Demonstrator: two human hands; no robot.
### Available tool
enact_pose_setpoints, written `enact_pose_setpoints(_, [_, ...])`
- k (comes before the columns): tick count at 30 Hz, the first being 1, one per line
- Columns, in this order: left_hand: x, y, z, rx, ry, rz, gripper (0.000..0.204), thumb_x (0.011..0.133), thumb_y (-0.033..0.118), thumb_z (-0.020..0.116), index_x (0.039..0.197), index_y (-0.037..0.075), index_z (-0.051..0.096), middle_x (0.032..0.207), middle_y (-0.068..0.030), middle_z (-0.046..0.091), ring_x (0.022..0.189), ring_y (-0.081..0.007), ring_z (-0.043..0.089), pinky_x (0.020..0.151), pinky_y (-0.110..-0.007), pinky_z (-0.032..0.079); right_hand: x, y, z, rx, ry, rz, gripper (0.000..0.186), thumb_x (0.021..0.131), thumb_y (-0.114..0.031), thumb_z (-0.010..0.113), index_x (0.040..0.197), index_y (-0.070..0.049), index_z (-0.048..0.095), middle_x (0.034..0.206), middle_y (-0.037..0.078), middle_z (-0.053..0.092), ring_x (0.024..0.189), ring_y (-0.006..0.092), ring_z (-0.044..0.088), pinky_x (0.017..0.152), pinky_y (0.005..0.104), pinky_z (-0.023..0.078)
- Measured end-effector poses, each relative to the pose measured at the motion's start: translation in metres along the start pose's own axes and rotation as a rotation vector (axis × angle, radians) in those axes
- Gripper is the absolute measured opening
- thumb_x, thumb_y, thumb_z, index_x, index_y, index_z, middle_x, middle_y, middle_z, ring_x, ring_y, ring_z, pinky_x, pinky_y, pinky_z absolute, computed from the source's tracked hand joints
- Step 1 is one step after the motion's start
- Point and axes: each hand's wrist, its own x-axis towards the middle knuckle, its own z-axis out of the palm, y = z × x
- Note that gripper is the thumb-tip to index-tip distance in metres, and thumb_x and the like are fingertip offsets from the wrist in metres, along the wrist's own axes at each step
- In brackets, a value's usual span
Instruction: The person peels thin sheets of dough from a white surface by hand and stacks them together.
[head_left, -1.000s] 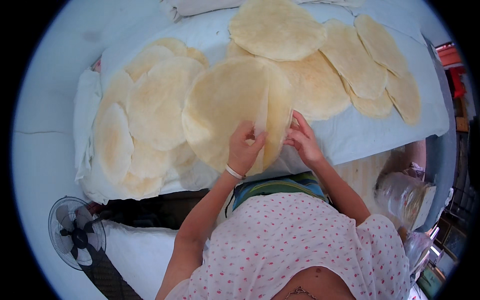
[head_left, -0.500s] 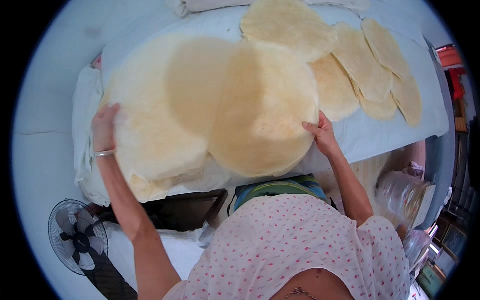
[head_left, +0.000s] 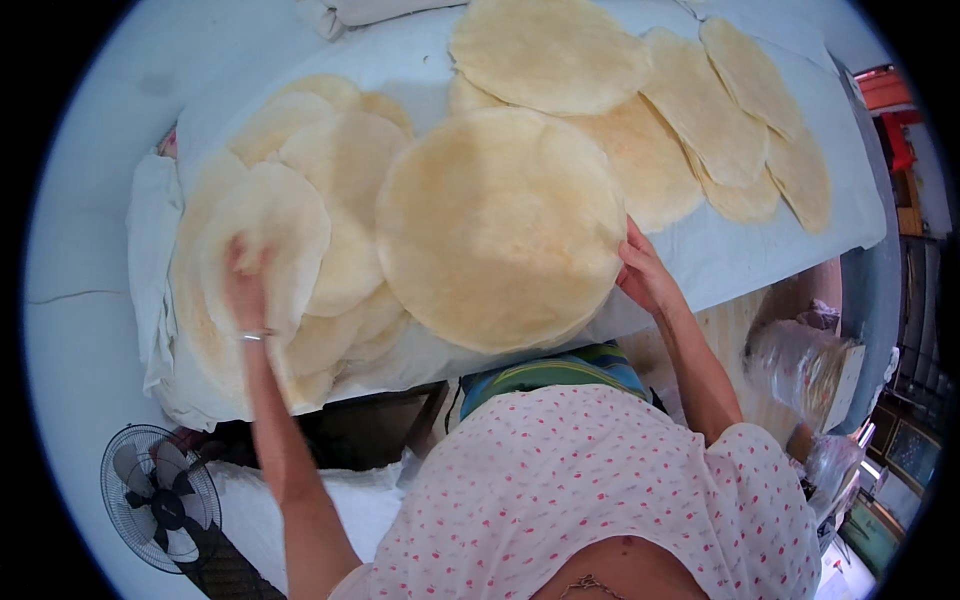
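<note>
White cloth-covered surface (head_left: 740, 252): round yellowish sheets (head_left: 500, 220) lying across it (many overlapping).

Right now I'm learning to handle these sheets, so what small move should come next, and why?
Probably bring the left hand over to the middle sheet: the right hand is at its right edge, while the blurred left hand is over a paler sheet on the left.

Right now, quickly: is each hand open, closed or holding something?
Left hand: blurred over a pale round sheet; open or closed cannot be told.
Right hand: closed on the edge of the middle round sheet.
</note>
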Motion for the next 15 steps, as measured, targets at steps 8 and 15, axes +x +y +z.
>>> enact_pose_setpoints(8, [-0.14,0.333,0.103,-0.713,-0.392,0.335,0.049,0.071,0.006,0.075,0.113,0.006,0.05,0.118,-0.011,0.049,0.107,-0.0211,0.05,0.088,-0.033,0.043,0.002,-0.003,0.032,-0.153,-0.104,0.013,0.064,0.089,-0.017,0.06,0.144,-0.011,0.027,0.127,0.003,0.053,0.102,0.0115,0.057,0.087,0.029,0.048])
enact_pose_setpoints(15, [-0.139,0.301,0.114,-0.679,-0.374,-0.11,0.018,0.076,0.006,0.071,0.075,0.004,0.053,0.075,0.0009,0.052,0.07,-0.007,0.051,0.063,-0.021,0.042,0.004,0.006,0.007,-0.03,0.12,-0.075,0.043,0.086,-0.007,0.061,0.127,-0.007,0.047,0.112,0.002,0.06,0.096,0.0083,0.056,0.077,0.0251,0.048])
